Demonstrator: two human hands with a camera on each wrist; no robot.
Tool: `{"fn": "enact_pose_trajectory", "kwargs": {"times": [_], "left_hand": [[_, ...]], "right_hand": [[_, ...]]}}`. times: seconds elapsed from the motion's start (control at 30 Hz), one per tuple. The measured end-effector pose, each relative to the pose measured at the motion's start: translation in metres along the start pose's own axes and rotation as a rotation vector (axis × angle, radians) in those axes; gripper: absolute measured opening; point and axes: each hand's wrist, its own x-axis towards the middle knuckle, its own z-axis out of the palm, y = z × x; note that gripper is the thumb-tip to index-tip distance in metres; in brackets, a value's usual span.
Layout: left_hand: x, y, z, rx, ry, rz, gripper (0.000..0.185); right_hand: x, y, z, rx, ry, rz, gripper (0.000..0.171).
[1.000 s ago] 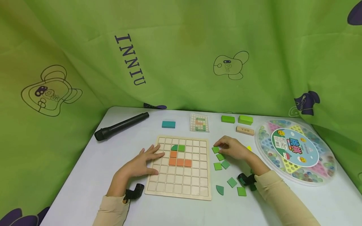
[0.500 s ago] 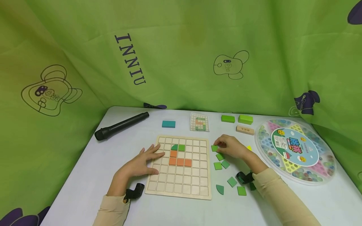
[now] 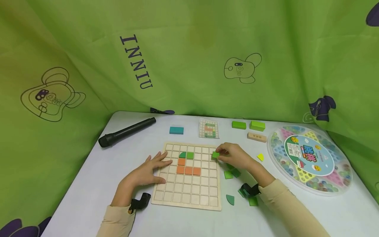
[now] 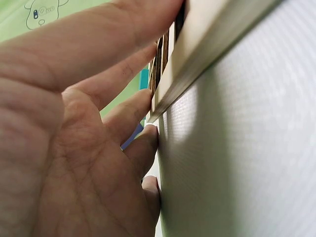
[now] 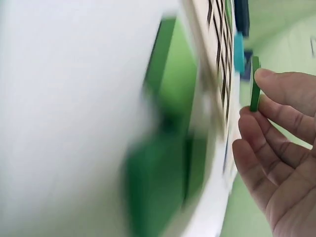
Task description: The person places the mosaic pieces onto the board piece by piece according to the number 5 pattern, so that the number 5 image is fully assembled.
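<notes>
A green tile is pinched between thumb and fingertips of the right hand, held just above the right edge of the board, near its upper rows; in the right wrist view the tile is seen edge-on at the fingertips, apart from the board's surface; the grip is closed on the tile, the remaining fingers loosely curled beneath; the forearm is laid across the worktop from the lower right, over several loose green pieces. The left hand is laid flat with fingers spread and straight, resting on the board's left side; in the left wrist view the fingers are pressed against the board's edge. On the board, green and orange tiles are already set in the upper middle cells.
</notes>
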Motion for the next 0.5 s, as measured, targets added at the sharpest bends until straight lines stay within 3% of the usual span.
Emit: {"fn": "enact_pose_trajectory", "kwargs": {"times": [0.2,0.4,0.5], "left_hand": [[0.000,0.000,0.001,-0.020,-0.008,0.012,0.073],[0.001,0.001,0.001,-0.006,-0.016,0.003,0.074],[0.000,0.001,-0.001,-0.004,-0.013,-0.001,0.073]], "right_hand": [[0.028,-0.026,0.022,-0.087,-0.048,-0.075,0.021],[0.043,-0.037,0.038,-0.228,-0.051,-0.058,0.021],[0.046,-0.040,0.042,-0.244,-0.039,-0.063,0.021]]}}
